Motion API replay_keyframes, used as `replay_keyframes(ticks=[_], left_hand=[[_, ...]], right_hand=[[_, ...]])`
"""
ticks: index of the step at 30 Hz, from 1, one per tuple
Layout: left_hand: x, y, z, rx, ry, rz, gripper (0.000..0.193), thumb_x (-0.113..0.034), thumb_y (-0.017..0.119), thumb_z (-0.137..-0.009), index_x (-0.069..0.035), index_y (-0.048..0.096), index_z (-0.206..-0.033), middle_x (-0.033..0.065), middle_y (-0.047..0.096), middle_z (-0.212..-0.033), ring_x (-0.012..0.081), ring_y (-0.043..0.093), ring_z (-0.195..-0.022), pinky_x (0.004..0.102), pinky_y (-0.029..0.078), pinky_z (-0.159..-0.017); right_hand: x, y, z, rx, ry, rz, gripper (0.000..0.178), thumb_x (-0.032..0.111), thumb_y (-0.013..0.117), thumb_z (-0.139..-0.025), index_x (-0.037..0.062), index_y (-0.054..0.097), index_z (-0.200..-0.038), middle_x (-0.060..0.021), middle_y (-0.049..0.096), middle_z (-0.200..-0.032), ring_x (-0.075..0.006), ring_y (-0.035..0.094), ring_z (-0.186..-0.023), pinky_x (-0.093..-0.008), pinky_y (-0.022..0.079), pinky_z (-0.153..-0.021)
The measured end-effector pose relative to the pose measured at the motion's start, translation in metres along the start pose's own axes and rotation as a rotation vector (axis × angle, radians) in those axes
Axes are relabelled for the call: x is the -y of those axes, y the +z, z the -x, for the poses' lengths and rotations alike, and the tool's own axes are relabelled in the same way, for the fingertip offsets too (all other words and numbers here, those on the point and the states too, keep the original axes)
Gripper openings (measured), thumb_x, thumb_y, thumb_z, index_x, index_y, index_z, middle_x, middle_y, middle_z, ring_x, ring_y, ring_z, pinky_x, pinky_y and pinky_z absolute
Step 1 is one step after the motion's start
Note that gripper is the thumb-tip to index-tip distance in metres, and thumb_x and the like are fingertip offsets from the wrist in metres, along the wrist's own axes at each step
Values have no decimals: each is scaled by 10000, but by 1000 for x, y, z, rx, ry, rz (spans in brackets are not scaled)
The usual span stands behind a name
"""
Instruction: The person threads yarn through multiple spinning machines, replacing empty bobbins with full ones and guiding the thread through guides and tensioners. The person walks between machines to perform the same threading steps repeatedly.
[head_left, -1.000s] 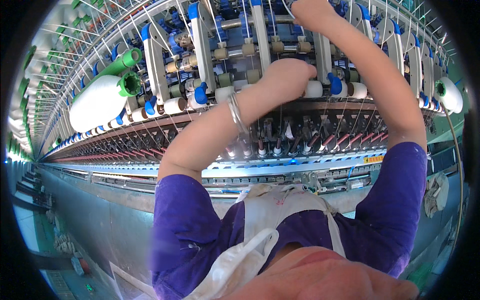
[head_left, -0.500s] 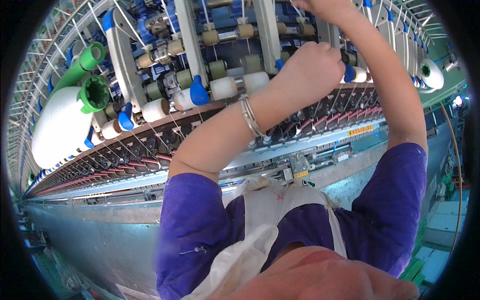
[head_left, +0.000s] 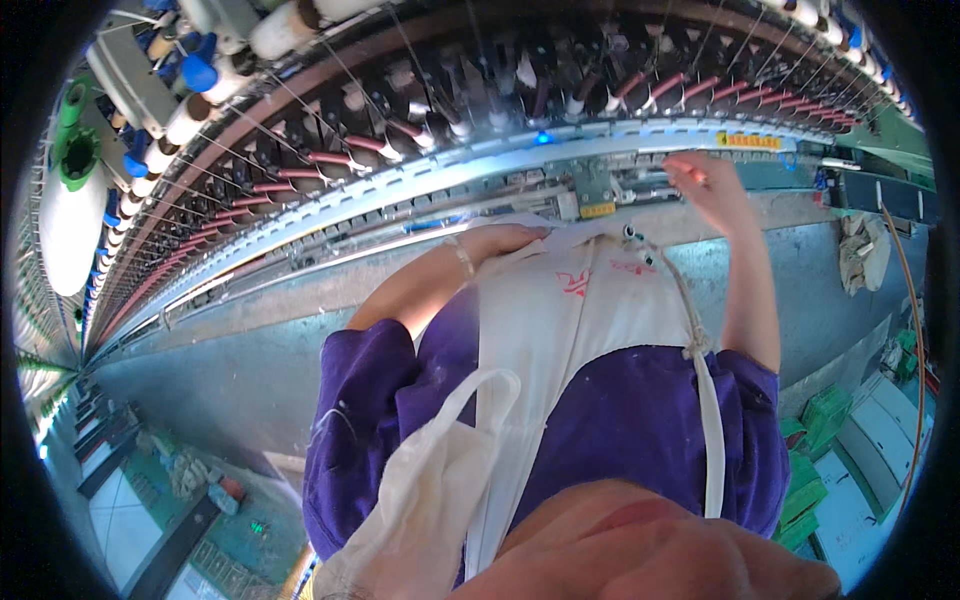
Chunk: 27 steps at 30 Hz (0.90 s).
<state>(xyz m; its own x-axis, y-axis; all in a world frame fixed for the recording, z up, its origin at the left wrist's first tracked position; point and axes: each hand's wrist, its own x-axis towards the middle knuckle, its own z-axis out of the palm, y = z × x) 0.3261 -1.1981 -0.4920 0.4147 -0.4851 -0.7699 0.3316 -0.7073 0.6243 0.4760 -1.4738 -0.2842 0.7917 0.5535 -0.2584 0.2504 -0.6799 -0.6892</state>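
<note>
My left hand (head_left: 508, 240) is low against my body, at the edge of the white apron (head_left: 545, 300). Its fingertips are partly lost in the cloth, so their grip is hidden. Out to the right, my right hand (head_left: 708, 188) is raised in front of the spinning machine's pale blue rail (head_left: 480, 152). Its fingers are curled together; anything between them is too small to make out. Beyond both hands runs a row of spindles with dark red bobbins (head_left: 365, 143), fine threads rising from them.
A big white yarn package (head_left: 75, 235) with a green tube (head_left: 80, 150) hangs at the far left. Blue-tipped arms (head_left: 200, 65) and white rollers (head_left: 285, 35) line the machine's top. Green crates (head_left: 825, 418) stand at the lower right, and a brown hose (head_left: 912, 345) hangs there.
Both hands have come down from the upper rollers. The left now rests at the apron; the right is in front of the rail. The view has tilted lower, showing more apron and floor.
</note>
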Motion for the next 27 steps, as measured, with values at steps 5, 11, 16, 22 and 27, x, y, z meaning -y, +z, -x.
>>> replay_keyframes(ticks=[5,11,16,22,27], left_hand=[[-45,6,-8,81,-56,-158,262,-233,601,-849,-86,656,-1059,136,648,-1039,235,616,-888,351,481,-786],[-68,-49,33,-904,198,653,218,-132,529,-901,-48,649,-1062,32,660,-899,110,600,-770,256,490,-722],[-50,-39,10,-902,84,888,179,-147,555,-914,-33,673,-984,16,634,-752,73,544,-614,211,462,-571],[39,20,-30,-719,-100,866,197,-223,622,-878,-39,674,-923,30,647,-759,92,558,-615,231,465,-557],[126,58,-29,-719,-67,226,248,-261,618,-861,-22,673,-899,57,658,-773,124,596,-665,273,485,-591]], right_hand=[[-95,52,25,363,1,-76,202,199,616,-863,49,681,-982,-97,693,-851,-195,642,-733,-306,496,-668],[-138,43,31,381,-140,-85,186,235,601,-844,79,659,-928,-129,659,-788,-303,633,-733,-367,492,-652],[-160,80,71,520,-14,456,279,350,531,-888,86,619,-882,-168,658,-827,-373,643,-798,-489,496,-661],[-150,118,89,176,215,501,206,305,614,-847,110,616,-913,-133,640,-903,-351,637,-821,-467,505,-639],[-126,130,71,87,39,493,179,262,670,-801,109,620,-880,-103,607,-895,-338,628,-793,-444,502,-641]])
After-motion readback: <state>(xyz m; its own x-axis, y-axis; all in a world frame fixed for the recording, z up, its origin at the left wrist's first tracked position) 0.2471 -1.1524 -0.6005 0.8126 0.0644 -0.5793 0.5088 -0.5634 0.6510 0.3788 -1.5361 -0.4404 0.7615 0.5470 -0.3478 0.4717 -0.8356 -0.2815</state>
